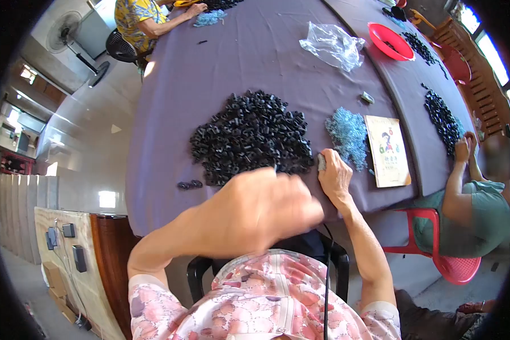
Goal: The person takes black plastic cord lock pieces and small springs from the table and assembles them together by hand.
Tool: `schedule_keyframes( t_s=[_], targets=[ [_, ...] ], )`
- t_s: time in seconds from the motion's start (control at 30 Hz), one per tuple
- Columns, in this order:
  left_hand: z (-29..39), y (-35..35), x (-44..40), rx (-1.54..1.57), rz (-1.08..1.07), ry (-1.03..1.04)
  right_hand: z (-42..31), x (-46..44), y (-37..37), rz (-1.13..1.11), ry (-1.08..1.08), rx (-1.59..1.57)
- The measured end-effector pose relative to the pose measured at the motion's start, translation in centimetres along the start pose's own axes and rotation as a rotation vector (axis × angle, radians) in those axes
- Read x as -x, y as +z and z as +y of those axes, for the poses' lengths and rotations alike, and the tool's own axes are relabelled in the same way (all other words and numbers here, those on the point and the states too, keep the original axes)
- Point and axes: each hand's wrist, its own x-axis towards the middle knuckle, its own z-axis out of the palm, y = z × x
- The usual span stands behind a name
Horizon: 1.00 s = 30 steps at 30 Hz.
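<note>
One left hand [260, 207] near table edge [379, 202], right hand [336, 173] beside black pile [249, 135], grips unclear

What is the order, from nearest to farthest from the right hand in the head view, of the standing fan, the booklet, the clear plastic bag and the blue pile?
1. Blue pile: just ahead of the right hand.
2. Booklet: to the hand's right.
3. Clear plastic bag: well ahead.
4. Standing fan: far off at the left.
</note>
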Motion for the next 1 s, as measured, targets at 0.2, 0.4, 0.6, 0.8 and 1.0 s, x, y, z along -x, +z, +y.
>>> schedule_keyframes(
  t_s=[0.2, 0.4, 0.6, 0.8, 1.0],
  targets=[
    [7.1, -2.1, -0.6, 0.217, 0.298, 0.323, 0.2, 0.1, 0.2, 0.033, -0.017, -0.007],
    [6.7, -2.4, 1.7, 0.67, -0.076, 0.228, 0.3, 0.2, 0.2, 0.009, -0.007, -0.01],
    [7.2, -0.5, 2.0, 0.821, 0.195, 0.257, 0.5, 0.2, 0.0, 0.003, -0.013, -0.019],
    [8.4, 1.1, 0.1, 0.7, 0.552, 0.427, 0.4, 0.2, 0.1, 0.008, -0.028, -0.01],
    [6.8, -1.1, 0.8, 0.907, 0.235, 0.404, 0.3, 0.2, 0.0, -0.001, -0.028, 0.004]
  ],
)
